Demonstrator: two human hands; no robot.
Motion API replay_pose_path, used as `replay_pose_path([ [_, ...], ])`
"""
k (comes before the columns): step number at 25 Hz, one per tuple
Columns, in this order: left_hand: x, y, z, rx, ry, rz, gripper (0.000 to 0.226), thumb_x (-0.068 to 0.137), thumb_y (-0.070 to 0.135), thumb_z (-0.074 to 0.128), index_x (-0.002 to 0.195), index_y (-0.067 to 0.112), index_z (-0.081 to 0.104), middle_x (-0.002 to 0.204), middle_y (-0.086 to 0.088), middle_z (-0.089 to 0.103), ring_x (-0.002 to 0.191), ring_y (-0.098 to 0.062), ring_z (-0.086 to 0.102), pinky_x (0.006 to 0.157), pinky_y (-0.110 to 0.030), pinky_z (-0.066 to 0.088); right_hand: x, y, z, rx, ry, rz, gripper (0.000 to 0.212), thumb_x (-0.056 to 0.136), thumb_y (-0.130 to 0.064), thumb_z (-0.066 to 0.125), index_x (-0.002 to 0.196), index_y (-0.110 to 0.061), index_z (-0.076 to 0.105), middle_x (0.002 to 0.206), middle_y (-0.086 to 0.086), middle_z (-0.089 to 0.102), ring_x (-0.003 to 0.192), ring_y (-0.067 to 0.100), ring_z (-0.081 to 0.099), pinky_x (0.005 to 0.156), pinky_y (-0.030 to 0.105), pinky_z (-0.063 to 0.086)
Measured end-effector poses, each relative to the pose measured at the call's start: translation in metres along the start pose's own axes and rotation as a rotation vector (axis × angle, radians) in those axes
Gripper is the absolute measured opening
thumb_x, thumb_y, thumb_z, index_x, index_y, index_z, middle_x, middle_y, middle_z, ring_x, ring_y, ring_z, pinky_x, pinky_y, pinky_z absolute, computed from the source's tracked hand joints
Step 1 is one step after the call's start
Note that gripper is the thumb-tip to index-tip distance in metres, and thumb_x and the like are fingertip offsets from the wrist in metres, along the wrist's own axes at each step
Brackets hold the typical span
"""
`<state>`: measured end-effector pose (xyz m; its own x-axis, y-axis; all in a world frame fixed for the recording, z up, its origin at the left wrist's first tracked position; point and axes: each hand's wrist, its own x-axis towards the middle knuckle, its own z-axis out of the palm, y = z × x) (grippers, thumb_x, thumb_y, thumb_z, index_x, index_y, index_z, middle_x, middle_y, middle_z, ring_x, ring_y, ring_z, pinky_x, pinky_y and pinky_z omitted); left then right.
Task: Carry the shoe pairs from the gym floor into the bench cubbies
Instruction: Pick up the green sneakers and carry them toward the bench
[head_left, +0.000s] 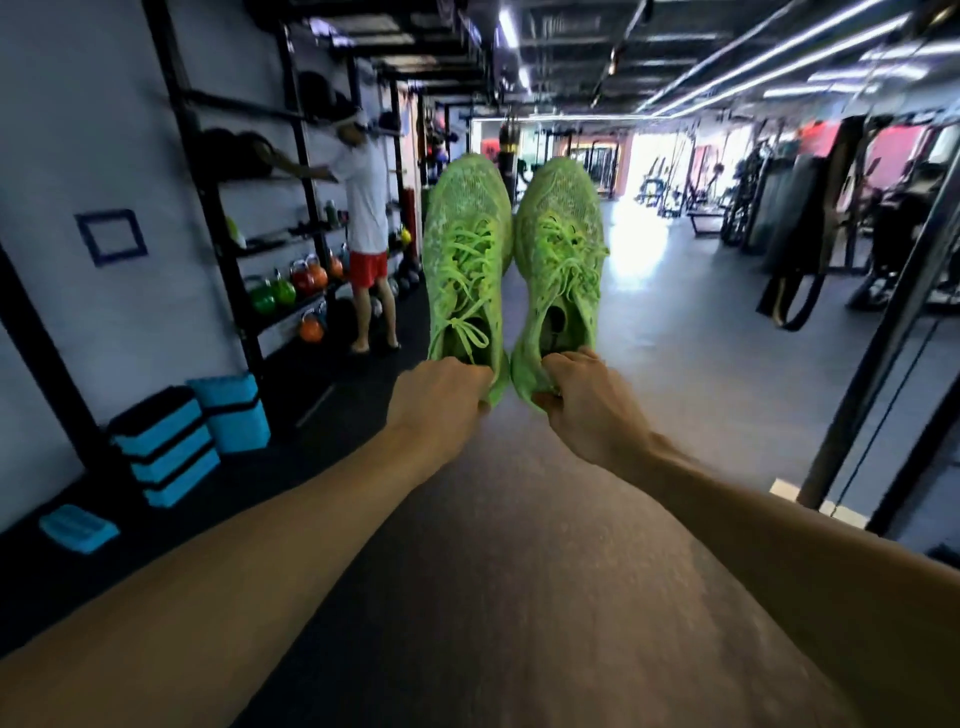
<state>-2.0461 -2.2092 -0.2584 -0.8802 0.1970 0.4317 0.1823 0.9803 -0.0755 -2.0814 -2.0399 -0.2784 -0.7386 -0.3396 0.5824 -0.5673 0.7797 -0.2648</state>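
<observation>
Both my arms reach out in front of me at chest height. My left hand (439, 397) grips the heel of a bright green left shoe (465, 244). My right hand (587, 402) pinches the heel of the matching green right shoe (561, 234). The two shoes are held side by side, almost touching, toes pointing away from me and laces facing up. No bench or cubby is in view.
A black rack (244, 218) with coloured kettlebells (283, 291) lines the left wall, where a person (363, 228) in a white shirt and red shorts stands. Blue step blocks (166, 447) sit on the floor below it. Gym machines (810, 208) and a steel post (878, 332) stand to the right.
</observation>
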Motion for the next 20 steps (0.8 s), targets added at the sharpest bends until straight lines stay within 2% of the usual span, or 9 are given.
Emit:
replay_pose_path([
  [3,0.009,-0.005,-0.074,-0.002,0.054,0.047,0.013,0.094,0.026,0.056,0.099,0.016,0.061,0.094,-0.010,0.064,0.091,-0.034,0.061,0.066,-0.038,0.043,0.023,-0.036,-0.069,-0.031,0.064,-0.004,0.006,0.080,-0.012,0.061,0.083,-0.013,0.056,0.096,0.010,0.063,0.102,0.032,0.050,0.072,0.038,0.045],
  [6,0.012,-0.004,-0.143,0.028,0.138,0.083,0.011,0.093,0.027,0.057,0.096,0.017,0.060,0.092,-0.010,0.065,0.090,-0.033,0.062,0.067,-0.037,0.046,0.037,-0.067,-0.130,-0.042,0.093,-0.008,0.015,0.082,-0.012,0.060,0.077,-0.017,0.047,0.094,0.012,0.062,0.101,0.033,0.050,0.069,0.036,0.043],
  [10,0.011,0.008,-0.209,0.022,0.220,0.104,0.009,0.090,0.025,0.060,0.096,0.019,0.062,0.092,-0.010,0.065,0.090,-0.033,0.063,0.064,-0.031,0.038,0.040,-0.094,-0.197,-0.126,0.154,-0.009,0.005,0.081,-0.011,0.059,0.085,-0.009,0.056,0.099,0.015,0.062,0.104,0.034,0.050,0.072,0.039,0.046],
  [13,0.004,0.027,-0.239,0.031,0.261,0.135,0.002,0.089,0.020,0.060,0.088,0.018,0.059,0.087,-0.010,0.064,0.087,-0.032,0.064,0.061,-0.031,0.037,0.025,-0.103,-0.243,-0.198,0.163,0.033,0.006,0.084,-0.012,0.057,0.089,-0.009,0.055,0.102,0.016,0.060,0.100,0.036,0.052,0.067,0.035,0.041],
  [15,0.000,0.042,-0.248,-0.005,0.270,0.168,0.007,0.088,0.018,0.061,0.083,0.017,0.056,0.084,-0.009,0.063,0.085,-0.033,0.064,0.059,-0.031,0.038,0.009,-0.105,-0.266,-0.260,0.161,0.073,0.007,0.085,-0.013,0.056,0.091,-0.009,0.054,0.103,0.015,0.059,0.097,0.037,0.054,0.064,0.033,0.037],
  [18,-0.004,0.067,-0.255,-0.063,0.261,0.248,0.007,0.087,0.024,0.062,0.087,0.018,0.057,0.086,-0.010,0.064,0.087,-0.034,0.063,0.061,-0.032,0.041,-0.019,-0.107,-0.288,-0.354,0.126,0.153,0.013,0.085,-0.015,0.058,0.085,-0.017,0.046,0.104,0.014,0.058,0.096,0.036,0.055,0.064,0.031,0.035],
  [20,-0.012,0.087,-0.258,-0.131,0.272,0.336,0.009,0.088,0.027,0.061,0.088,0.019,0.058,0.087,-0.009,0.065,0.087,-0.034,0.064,0.061,-0.031,0.039,-0.046,-0.110,-0.301,-0.387,0.138,0.223,0.019,0.084,-0.014,0.059,0.081,-0.020,0.041,0.102,0.013,0.057,0.091,0.038,0.056,0.062,0.032,0.039],
])
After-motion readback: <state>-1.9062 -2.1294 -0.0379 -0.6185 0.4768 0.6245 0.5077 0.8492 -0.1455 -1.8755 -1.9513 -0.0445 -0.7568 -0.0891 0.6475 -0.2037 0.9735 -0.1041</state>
